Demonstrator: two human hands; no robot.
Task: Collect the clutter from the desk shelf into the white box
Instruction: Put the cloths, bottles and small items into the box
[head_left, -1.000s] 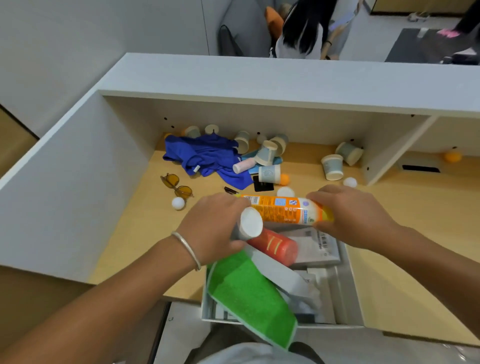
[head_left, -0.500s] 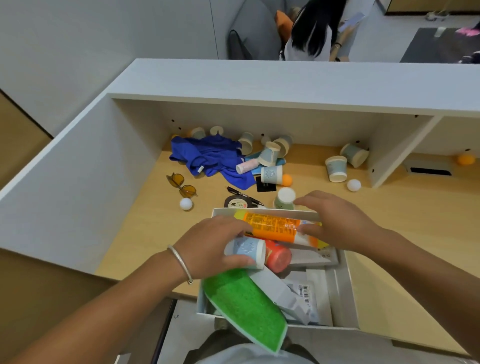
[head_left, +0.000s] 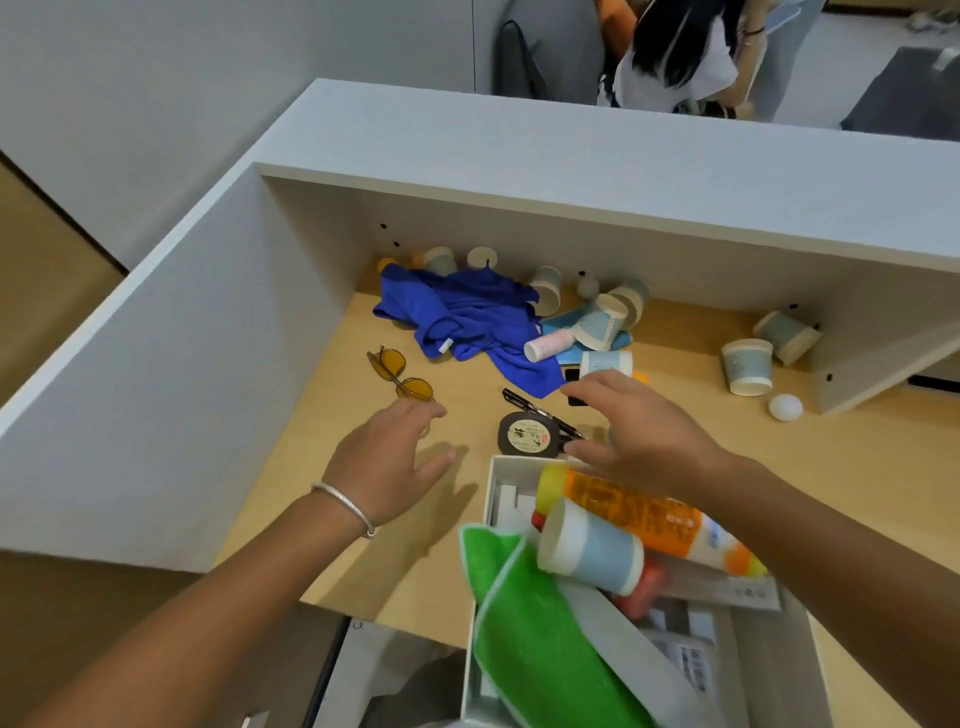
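Note:
The white box (head_left: 492, 483) sits at the desk's near edge, holding a green cloth (head_left: 524, 634), an orange bottle (head_left: 639, 512), a pale blue paper cup (head_left: 589, 553) and a red tube. My left hand (head_left: 392, 465) hovers empty, fingers spread, just below the yellow sunglasses (head_left: 400, 373). My right hand (head_left: 636, 434) is open above the box's far rim, beside a round black tape case (head_left: 525, 435) and a black pen (head_left: 540, 413). A blue cloth (head_left: 462, 317) and several paper cups lie further back on the shelf.
Two paper cups (head_left: 748, 366) and a white ball (head_left: 785, 406) lie at the right by a white divider (head_left: 883, 371). A pink-white tube (head_left: 548, 345) rests by the blue cloth. White shelf walls close the left and back. A person stands beyond the desk.
Both hands let go of the orange bottle and the paper cup, which now lie in the box. The hands moved forward over the desk, spread and empty.

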